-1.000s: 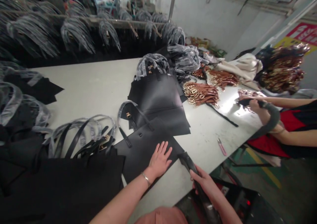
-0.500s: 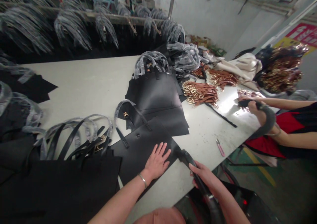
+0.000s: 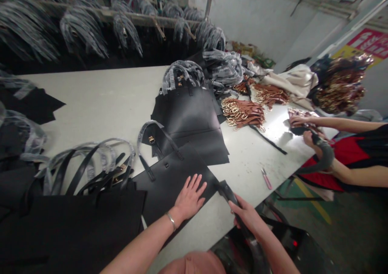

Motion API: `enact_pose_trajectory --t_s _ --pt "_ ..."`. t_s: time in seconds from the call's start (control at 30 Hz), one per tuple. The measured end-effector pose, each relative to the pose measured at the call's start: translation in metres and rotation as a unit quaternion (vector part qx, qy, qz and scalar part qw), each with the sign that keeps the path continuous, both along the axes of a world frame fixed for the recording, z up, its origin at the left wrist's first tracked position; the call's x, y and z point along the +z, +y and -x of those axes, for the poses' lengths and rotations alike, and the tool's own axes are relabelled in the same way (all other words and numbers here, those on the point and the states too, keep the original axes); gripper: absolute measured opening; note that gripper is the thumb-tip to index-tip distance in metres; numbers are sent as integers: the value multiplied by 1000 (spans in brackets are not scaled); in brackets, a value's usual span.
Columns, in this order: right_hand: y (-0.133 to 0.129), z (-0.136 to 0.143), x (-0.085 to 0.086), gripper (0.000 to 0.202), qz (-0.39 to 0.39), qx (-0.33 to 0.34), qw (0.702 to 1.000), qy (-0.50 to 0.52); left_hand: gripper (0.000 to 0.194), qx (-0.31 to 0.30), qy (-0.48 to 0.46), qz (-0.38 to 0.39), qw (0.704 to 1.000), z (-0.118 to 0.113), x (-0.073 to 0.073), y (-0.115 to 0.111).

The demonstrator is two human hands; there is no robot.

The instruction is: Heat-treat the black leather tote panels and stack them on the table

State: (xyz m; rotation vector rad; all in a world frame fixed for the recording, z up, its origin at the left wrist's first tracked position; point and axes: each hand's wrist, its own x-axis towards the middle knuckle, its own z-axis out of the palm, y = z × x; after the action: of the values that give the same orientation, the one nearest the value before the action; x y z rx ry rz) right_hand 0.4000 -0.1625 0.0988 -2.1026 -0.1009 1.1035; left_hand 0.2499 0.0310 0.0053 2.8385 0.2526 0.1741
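Observation:
My left hand [image 3: 189, 198] lies flat with its fingers spread on a black leather bag panel [image 3: 169, 185], which has a wrapped strap handle and a gold buckle at its top. Wrapped round a thick black hose [image 3: 227, 191] is my right hand [image 3: 245, 213]; the hose's nozzle end is at the panel's right corner. Whether the nozzle touches the leather is hard to tell. Behind the panel lies a stack of black panels [image 3: 188, 112] with plastic-wrapped handles.
More black bag pieces [image 3: 79, 225] with handles fill the left front. Brown straps with gold rings [image 3: 244, 112] and a pink-handled tool [image 3: 266, 180] lie on the white table [image 3: 100, 100]. At right, another person's hands [image 3: 306, 128] hold a similar hose.
The view has shifted slightly, and my hands keep the same poses on the panel and hose. The other person's far hand has moved to lie over the pieces at the right.

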Motion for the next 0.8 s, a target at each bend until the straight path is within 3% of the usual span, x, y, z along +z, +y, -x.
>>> enact_pose_trajectory --t_s 0.1,0.2,0.37,0.47,0.6,0.8 --pt "7 -4 -6 62 -3 -34 998 -50 57 -4 5 -25 1000 7 -1 -10" --pt "-2 -11 -2 66 -19 -63 994 -83 44 -14 11 -54 998 -3 2 -19" --pt "-30 -3 7 76 -44 -109 992 -54 16 -173 10 -102 980 -59 12 -19" --pt "-42 12 4 83 -53 -136 989 -31 16 -263 -8 -114 958 -86 13 -17" --pt "-54 27 -2 87 -82 -191 978 -4 24 -351 -24 -147 925 -96 9 -20" --pt "-61 35 -2 95 -79 -235 969 18 29 -375 -31 -181 909 -97 2 -26"
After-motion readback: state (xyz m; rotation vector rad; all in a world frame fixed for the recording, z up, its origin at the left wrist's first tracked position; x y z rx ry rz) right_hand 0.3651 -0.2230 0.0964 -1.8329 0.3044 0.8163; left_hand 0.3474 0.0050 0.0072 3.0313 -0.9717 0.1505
